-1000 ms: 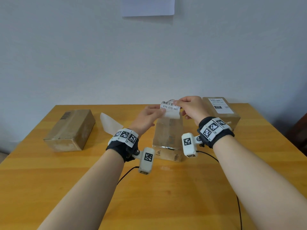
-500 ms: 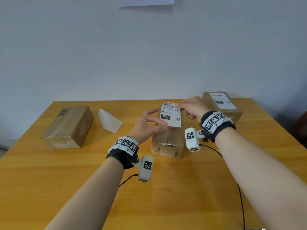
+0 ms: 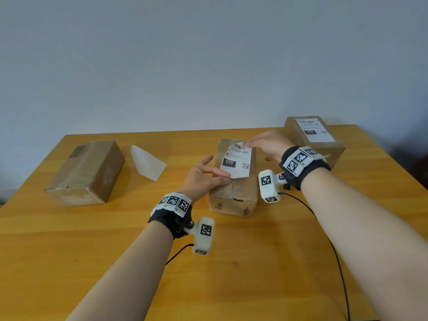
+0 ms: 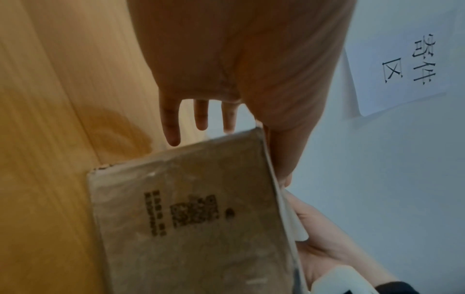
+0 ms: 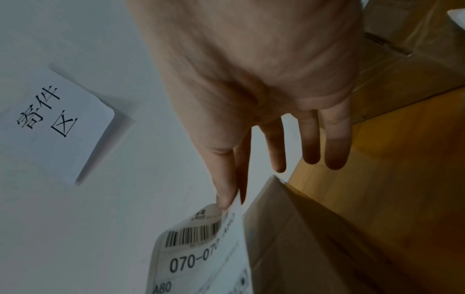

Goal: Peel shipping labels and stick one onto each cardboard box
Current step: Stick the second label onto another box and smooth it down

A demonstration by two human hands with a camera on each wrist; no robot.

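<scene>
The white shipping label point(image 3: 236, 161) marked 070 lies over the top of the middle cardboard box point(image 3: 234, 195), its upper edge still lifted. My right hand point(image 3: 249, 143) pinches the label's far top corner between thumb and index finger; the right wrist view shows this pinch point(image 5: 230, 199) above the label point(image 5: 201, 248). My left hand point(image 3: 217, 169) is at the box's left side, fingers straight, thumb pressing the label's lower left edge. The left wrist view shows those fingers point(image 4: 201, 121) beside the box point(image 4: 191, 218). The right box point(image 3: 324, 154) carries a label point(image 3: 312, 130). The left box point(image 3: 85, 172) is bare.
A peeled backing sheet point(image 3: 147, 164) lies between the left and middle boxes. The wooden table point(image 3: 208, 274) ends against a pale wall, where a printed paper sign point(image 5: 50, 119) hangs. Wrist camera cables point(image 3: 328, 239) trail across the table near my arms.
The label came down from mid-air onto the middle box's top. My left hand let go of its edge and now presses it with the thumb; my right hand keeps its pinch.
</scene>
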